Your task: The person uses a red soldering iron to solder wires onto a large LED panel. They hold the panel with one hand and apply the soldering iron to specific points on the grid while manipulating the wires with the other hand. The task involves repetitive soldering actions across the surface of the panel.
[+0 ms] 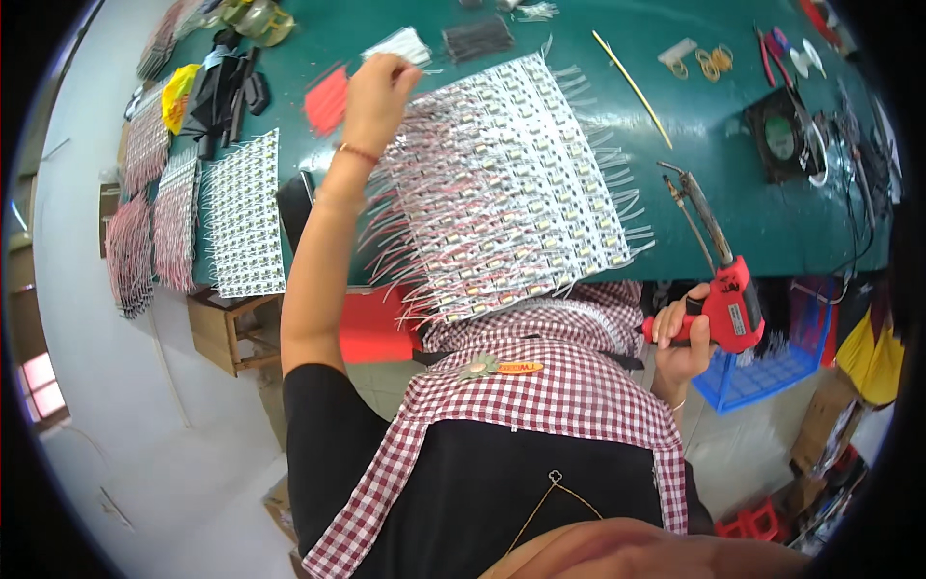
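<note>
My right hand (683, 338) is wrapped round the handle of a red soldering gun (735, 307), its long dark barrel and thin feed tube pointing up over the green table. Stretched forward, my left hand (381, 92) has its fingers pinched together beside a bundle of white wires (400, 46); whatever they hold is too small to make out. A bundle of red wires (326, 100) lies just left of that wrist. In front of me is a large white panel of small circuit boards (511, 183), with red and white wires along its left side and white wires along its right.
More board panels (246, 217) are at the left. A black wire bundle (478, 39) and a yellow stick (632, 89) lie toward the back. On the right stand a black fan-like device (776, 137) with cables and red-handled pliers (767, 60). A blue crate (762, 372) sits below the table (588, 261).
</note>
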Demonstrator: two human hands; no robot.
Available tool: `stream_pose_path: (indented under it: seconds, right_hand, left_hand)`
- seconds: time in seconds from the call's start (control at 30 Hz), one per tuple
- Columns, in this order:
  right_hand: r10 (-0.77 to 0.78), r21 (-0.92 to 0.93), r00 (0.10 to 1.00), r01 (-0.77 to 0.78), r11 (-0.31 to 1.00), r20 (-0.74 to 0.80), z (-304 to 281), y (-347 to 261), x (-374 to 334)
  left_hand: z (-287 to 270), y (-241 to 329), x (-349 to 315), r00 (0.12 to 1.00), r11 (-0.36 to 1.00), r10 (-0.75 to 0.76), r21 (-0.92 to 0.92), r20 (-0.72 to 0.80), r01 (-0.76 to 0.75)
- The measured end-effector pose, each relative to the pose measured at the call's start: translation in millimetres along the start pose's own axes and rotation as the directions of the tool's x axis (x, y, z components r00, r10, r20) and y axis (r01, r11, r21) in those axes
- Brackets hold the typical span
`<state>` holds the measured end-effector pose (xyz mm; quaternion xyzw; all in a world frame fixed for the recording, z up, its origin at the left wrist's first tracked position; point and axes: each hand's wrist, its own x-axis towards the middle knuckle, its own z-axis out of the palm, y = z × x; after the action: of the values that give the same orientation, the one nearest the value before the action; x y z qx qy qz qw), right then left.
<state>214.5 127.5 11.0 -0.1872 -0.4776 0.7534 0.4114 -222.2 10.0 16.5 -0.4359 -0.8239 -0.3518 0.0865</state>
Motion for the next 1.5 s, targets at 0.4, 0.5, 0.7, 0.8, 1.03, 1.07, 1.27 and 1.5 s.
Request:
stream_pose_path:
  seconds: [0.4,0.5,0.7,0.8,1.03,1.07,1.27,1.5]
  right_hand:
    - [0.054,0.066,0.991,-0.046,0.997,-0.122,13.0,-0.2,9.0]
    - [0.020,0.007,1.000,-0.020,1.000,-0.010,17.4,-4.9,21.3]
    - [0.051,-0.004,0.997,-0.051,0.999,0.056,24.5,-1.4,34.2]
    - [0.065,0.010,0.993,-0.067,0.998,0.099,32.2,1.5,38.7]
    - [0.023,-0.072,0.999,-0.024,0.997,-0.026,44.6,-16.8,28.9]
    - [0.019,-0.079,0.999,-0.021,0.997,-0.028,44.7,-18.9,27.4]
    - [0.013,-0.075,1.000,-0.013,0.997,-0.001,43.3,-22.2,24.7]
    - [-0.025,-0.090,0.999,0.027,0.996,0.020,44.3,-26.4,26.2]
  left_hand:
    - [10.6,-60.8,16.5,0.997,0.891,-0.073,0.448,-0.014,0.071]
    - [-20.1,-71.7,7.3,0.992,0.887,-0.123,0.447,-0.020,0.119]
    - [-47.7,-90.8,-36.1,0.963,0.866,-0.238,0.476,0.124,0.152]
    - [-41.9,-94.6,-44.4,0.987,0.864,-0.147,0.494,0.060,0.098]
    - [-21.7,-85.1,-60.1,0.999,0.830,0.029,0.556,0.039,-0.046]
    - [-20.4,-83.7,-62.3,0.998,0.841,0.057,0.537,0.034,-0.066]
    - [-17.8,-85.8,-64.7,0.996,0.897,0.073,0.434,0.045,-0.085]
    - [-25.6,-101.8,-70.0,0.987,0.981,-0.049,0.181,-0.153,0.076]
